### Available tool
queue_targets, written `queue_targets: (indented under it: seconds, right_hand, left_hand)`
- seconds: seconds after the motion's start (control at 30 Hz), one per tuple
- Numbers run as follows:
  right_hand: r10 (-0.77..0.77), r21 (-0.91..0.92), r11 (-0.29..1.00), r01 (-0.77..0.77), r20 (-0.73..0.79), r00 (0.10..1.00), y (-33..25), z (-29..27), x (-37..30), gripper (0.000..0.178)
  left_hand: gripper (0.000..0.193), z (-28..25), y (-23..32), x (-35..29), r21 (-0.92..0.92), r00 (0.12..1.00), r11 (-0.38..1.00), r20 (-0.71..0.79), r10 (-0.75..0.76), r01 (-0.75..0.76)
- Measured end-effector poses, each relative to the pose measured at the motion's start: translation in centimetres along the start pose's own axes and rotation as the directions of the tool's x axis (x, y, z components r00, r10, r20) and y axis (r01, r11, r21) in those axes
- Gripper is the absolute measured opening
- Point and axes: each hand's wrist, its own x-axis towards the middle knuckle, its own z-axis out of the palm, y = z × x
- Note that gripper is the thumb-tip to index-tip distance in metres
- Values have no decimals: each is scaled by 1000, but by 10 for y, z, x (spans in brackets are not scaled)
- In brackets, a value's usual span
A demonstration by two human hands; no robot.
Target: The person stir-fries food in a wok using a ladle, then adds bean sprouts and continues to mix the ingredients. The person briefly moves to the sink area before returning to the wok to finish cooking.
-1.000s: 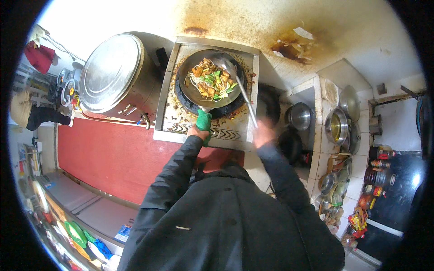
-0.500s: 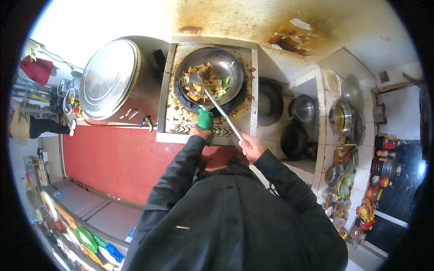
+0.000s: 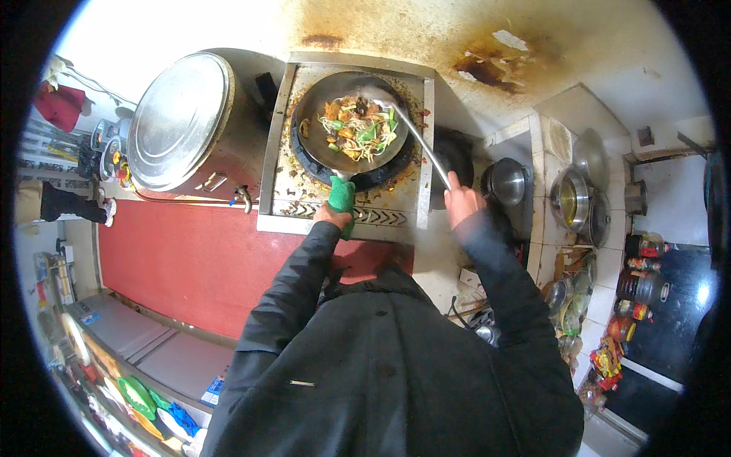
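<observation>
Right hand (image 3: 463, 201) around ladle (image 3: 420, 139), blue label (image 3: 213, 390) seemingly illegible

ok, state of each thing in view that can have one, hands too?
wok: on the stove, holding food
food: mixed, cut up
green cloth: wrapped at the wok's handle
left hand: closed on the green cloth
ladle: held, head end blurred
right hand: closed on the ladle
stove: splattered, flame not visible
large pot: lid on
wall: stained, peeling
</observation>
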Motion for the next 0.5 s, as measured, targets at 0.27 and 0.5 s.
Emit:
queue_targets:
  seconds: [0.27,0.5]
  right_hand:
    - [-55,382,918,102,-133,990,10,-1,-49,35]
    - [41,512,846,-146,209,977,-41,26,29,27]
  left_hand:
    - [73,5,-8,3,-25,999,999,-18,43,-44]
    - [71,4,-19,7,4,996,997,-43,73,-73]
